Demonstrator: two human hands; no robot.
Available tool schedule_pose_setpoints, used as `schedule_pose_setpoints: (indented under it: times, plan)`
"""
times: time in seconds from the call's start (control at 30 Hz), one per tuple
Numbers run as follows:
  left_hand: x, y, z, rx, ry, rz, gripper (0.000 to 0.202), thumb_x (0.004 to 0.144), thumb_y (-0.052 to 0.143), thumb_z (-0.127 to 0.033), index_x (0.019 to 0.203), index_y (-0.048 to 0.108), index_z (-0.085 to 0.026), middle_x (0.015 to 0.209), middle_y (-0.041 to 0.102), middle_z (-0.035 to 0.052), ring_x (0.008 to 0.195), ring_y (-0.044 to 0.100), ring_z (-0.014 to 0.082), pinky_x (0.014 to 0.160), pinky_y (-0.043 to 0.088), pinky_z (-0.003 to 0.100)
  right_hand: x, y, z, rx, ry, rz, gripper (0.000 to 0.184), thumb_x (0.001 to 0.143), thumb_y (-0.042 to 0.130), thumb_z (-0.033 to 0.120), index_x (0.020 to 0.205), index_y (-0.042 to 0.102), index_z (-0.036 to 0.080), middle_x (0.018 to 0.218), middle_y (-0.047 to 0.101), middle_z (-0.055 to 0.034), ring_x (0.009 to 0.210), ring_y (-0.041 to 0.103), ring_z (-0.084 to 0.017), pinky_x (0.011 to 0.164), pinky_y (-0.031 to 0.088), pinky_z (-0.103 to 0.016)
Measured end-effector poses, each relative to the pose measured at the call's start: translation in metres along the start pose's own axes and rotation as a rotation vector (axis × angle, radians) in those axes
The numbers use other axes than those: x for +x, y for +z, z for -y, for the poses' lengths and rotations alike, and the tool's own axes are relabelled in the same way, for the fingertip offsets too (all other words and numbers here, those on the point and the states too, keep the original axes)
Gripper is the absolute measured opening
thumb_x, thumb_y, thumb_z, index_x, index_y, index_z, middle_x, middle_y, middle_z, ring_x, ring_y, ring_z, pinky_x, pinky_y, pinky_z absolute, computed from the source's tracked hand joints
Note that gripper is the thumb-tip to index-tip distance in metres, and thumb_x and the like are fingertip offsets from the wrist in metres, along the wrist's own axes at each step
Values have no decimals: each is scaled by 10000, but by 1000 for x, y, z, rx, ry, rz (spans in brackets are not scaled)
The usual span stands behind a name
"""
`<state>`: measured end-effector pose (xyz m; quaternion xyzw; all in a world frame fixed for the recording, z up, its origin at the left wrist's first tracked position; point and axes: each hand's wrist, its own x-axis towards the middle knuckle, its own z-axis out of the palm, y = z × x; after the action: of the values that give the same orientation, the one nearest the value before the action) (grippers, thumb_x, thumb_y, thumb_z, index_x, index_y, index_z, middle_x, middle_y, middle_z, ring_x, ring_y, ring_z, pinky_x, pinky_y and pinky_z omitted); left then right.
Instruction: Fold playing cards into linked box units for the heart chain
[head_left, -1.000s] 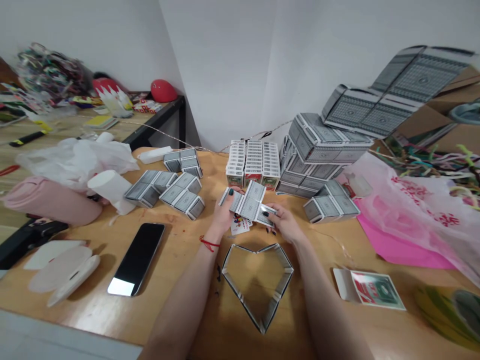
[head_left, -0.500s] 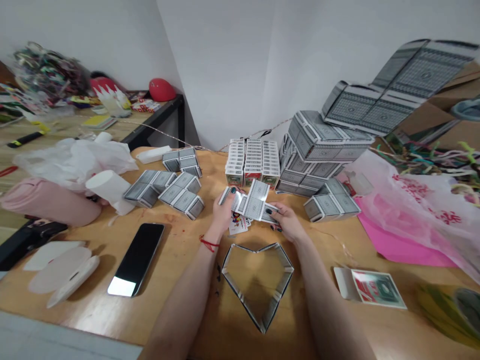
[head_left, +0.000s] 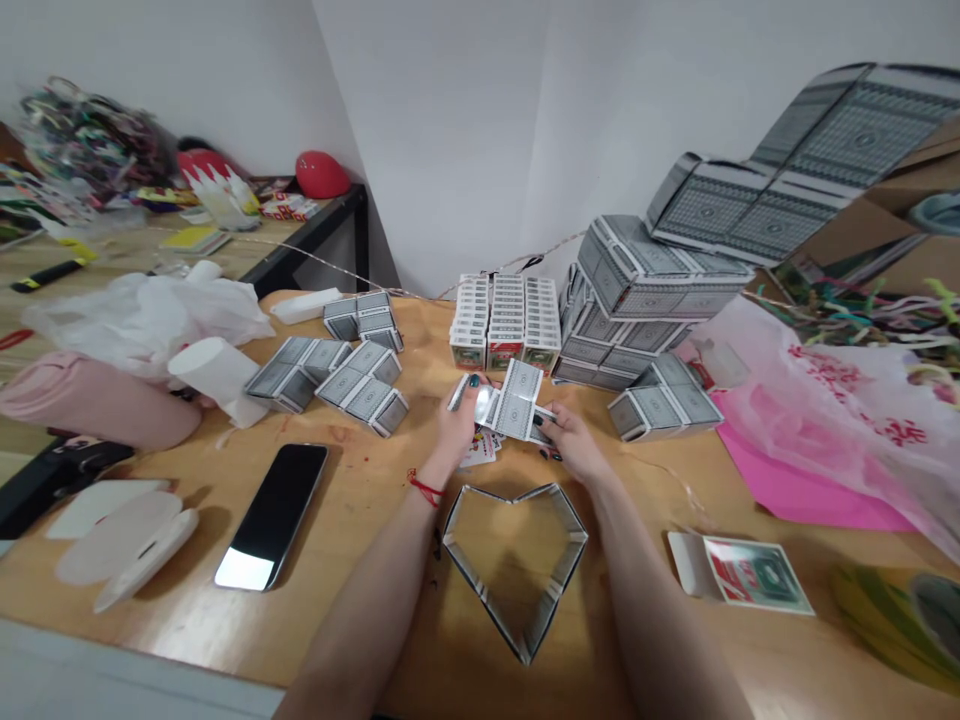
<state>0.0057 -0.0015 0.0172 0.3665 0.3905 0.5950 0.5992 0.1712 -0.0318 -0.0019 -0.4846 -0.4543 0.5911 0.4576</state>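
My left hand (head_left: 457, 422) pinches one end of a joined piece of folded playing cards (head_left: 517, 405) with grey patterned backs. At its other end, my right hand (head_left: 571, 438) grips the piece between thumb and fingers. Some loose playing cards (head_left: 480, 448), face up, show on the table just beneath. Between my forearms stands a heart-shaped frame (head_left: 514, 575) made of folded cards. Behind my hands are three stacks of card boxes (head_left: 505, 325).
Folded-card blocks (head_left: 367, 385) stand left, and a tall folded-card structure (head_left: 637, 270) rises right. A phone (head_left: 274, 515), white paper roll (head_left: 217, 375) and pink roll (head_left: 97, 400) lie left. An opened card box (head_left: 754, 573), pink sheet (head_left: 810, 480) and tape roll (head_left: 892, 620) lie right.
My left hand has shifted slightly right, closer to my right hand. The joined card piece has moved a little right and its flat part looks more upright. The view has shifted slightly.
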Motion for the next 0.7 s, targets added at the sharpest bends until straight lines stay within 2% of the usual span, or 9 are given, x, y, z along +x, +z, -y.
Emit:
schedule_pose_setpoints:
  times: [0.13,0.27,0.4,0.5,0.6,0.7]
  plan:
    - [-1,2,0,-4,-9,-28,312,710,563,-454,832,540,-169,806,659,47,683,604,156,611,459,253,0,1,-1,-6,0,-12,278,713,571,428,709,409,203,443,460,82,334,371,-59,347,289,-184]
    - [-2,6,2,3,-27,-7,320,706,554,-476,825,526,-181,809,654,42,698,600,160,623,460,257,-1,3,-1,-16,-11,-30,300,716,564,450,715,392,205,440,457,84,328,364,-60,341,284,-190]
    - [-4,11,5,39,-3,-14,289,719,543,-456,806,531,-180,831,647,41,705,585,149,639,457,254,-2,7,0,-26,1,-49,312,727,553,457,716,356,215,443,449,95,322,375,-61,338,286,-186]
    - [-4,12,6,50,16,-33,262,729,533,-430,780,541,-173,815,637,37,712,574,144,658,448,251,-2,8,2,-2,29,-15,297,729,549,443,749,351,222,458,464,100,324,397,-66,344,297,-186]
    - [-5,9,3,-44,5,26,234,719,539,-400,793,552,-178,805,620,21,745,573,145,699,437,256,-3,9,5,72,45,49,290,712,563,412,799,350,234,480,481,100,346,431,-81,356,312,-192]
    - [-5,5,-1,-133,60,95,237,672,575,-345,843,566,-182,844,613,20,794,571,150,739,425,258,-4,9,8,122,60,72,293,699,572,393,815,353,237,503,492,93,361,437,-82,362,307,-191]
